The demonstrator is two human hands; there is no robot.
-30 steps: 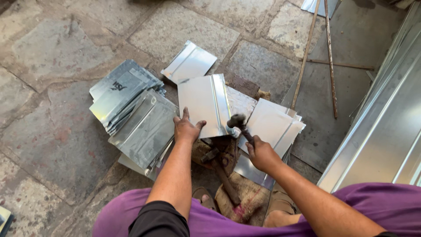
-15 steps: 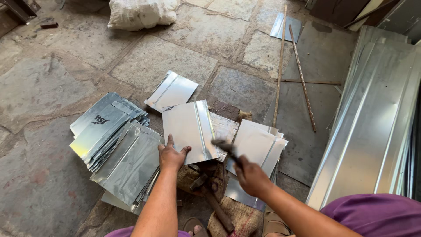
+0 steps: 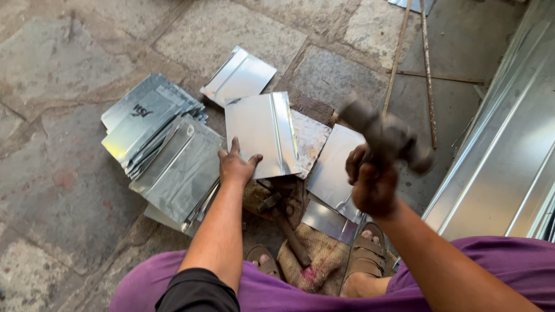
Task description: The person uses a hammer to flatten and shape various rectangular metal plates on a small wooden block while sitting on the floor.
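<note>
My left hand (image 3: 236, 166) presses flat on the near edge of a shiny metal sheet (image 3: 261, 133) with a folded ridge, which rests on a block in front of me. My right hand (image 3: 373, 184) grips the handle of a hammer (image 3: 386, 136), raised and blurred above the sheets to the right. A second hammer (image 3: 281, 212) lies on sacking between my feet.
A fanned stack of metal sheets (image 3: 162, 144) lies to the left, one sheet (image 3: 238, 76) further off, and more sheets (image 3: 335, 167) to the right. Long metal rods (image 3: 426, 63) lie on the stone floor. Large corrugated panels (image 3: 509, 150) lean at the right.
My right hand has lifted the hammer up from the sheet's edge. The left hand keeps holding the sheet. The view has shifted slightly.
</note>
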